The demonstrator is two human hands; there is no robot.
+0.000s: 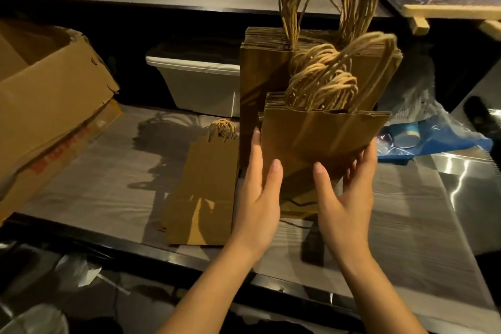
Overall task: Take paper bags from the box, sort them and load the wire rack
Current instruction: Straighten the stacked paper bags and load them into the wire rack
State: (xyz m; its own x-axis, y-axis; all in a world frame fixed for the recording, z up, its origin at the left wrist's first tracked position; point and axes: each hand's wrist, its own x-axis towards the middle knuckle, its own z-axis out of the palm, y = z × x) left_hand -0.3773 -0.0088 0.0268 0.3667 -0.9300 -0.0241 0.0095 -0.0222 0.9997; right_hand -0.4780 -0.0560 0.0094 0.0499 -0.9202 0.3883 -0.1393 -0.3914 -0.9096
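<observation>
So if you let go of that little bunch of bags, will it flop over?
Probably tips: the small bag bundle stands upright, steadied between left hand and right hand. Stacked folded layers likely keep it stiff, not floppy.

Two bare forearms [206,279]; left hand [257,198] and right hand [349,198] short-nailed

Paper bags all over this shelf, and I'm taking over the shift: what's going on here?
A person grips a stack of small bags upright between the left hand and right hand, just in front of a taller stack of large bags standing on the shelf. Another pile of bags lies flat to the left, and further left sits a torn cardboard box. No wire rack is visible.
</observation>
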